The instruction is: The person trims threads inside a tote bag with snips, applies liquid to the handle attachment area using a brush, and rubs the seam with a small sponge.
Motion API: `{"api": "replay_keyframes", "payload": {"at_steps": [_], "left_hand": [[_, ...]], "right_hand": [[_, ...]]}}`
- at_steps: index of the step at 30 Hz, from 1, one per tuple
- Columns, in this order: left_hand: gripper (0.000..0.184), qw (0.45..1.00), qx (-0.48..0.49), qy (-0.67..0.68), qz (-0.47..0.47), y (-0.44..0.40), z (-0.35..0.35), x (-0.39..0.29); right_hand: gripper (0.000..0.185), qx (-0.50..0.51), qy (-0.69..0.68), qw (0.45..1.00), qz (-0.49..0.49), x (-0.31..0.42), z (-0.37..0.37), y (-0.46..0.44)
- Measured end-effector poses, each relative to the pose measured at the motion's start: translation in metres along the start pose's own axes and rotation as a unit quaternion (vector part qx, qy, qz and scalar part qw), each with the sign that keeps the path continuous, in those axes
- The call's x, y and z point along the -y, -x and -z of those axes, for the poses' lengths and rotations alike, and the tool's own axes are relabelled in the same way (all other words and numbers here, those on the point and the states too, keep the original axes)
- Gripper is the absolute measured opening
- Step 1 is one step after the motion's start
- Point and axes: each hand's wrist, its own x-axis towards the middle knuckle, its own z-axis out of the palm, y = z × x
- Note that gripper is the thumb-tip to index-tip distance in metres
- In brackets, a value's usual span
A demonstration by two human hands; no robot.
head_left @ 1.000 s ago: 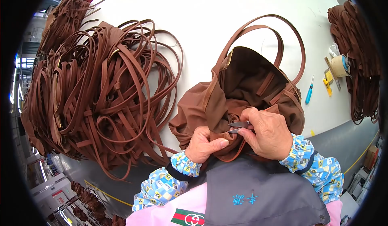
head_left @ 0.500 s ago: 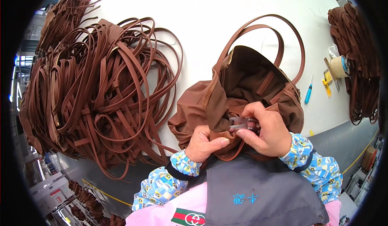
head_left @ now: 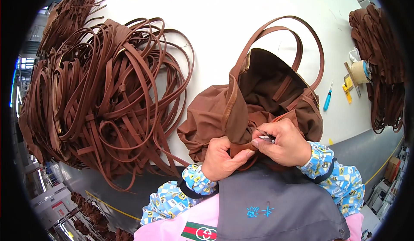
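A brown fabric handbag with two long handles sits gaping on the table in front of me. My left hand is closed on the near edge of the bag, with the thumb pressed along its trim. Close beside it, my right hand is closed around small thread snips, mostly hidden by the fingers. The right fingertips meet the bag's edge next to my left thumb. Whether the snips' blades are apart cannot be made out.
A large heap of brown bags and straps covers the left side. On the right lie a blue-handled screwdriver-like tool, a yellow cutter and a tape roll. More brown bags hang over the right edge of the white table.
My right hand has turned and shifted down beside the left thumb, so the snips show less. The left hand has slid slightly right, and the bag's near edge has folded down.
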Motion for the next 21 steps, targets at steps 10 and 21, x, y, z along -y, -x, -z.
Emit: {"api": "replay_keyframes", "payload": {"at_steps": [10,21], "left_hand": [[0.020,0.985,-0.030,-0.169,-0.034,0.001,-0.003,0.008],[0.016,1.000,-0.009,-0.010,-0.014,-0.001,-0.004,0.004]], "right_hand": [[0.005,-0.023,0.045,0.999,-0.003,-0.002,-0.005,0.000],[0.003,-0.006,-0.025,1.000,-0.018,-0.007,-0.004,-0.001]]}}
